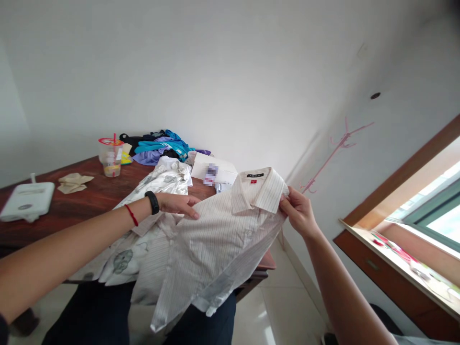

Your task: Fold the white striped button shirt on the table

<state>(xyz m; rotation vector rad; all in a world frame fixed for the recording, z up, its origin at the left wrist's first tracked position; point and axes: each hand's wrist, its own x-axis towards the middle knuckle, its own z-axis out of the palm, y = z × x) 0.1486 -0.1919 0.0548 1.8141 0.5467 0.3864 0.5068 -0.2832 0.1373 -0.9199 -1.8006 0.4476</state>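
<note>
A white button-up shirt with thin stripes hangs in front of me, its collar up and its lower hem over my dark trousers. A black label shows inside the collar. My right hand is closed on the shirt's shoulder, just beside the collar. At the other shoulder, my left hand has its thumb and fingers on the shirt's edge; some of its fingers are hidden. Behind and below that hand, a white garment with grey printed figures lies over the table's edge.
On the dark wooden table are a pile of blue, purple and black clothes, a white box, a plastic cup with straw, a brown napkin and a white device. A pink coat stand is at right.
</note>
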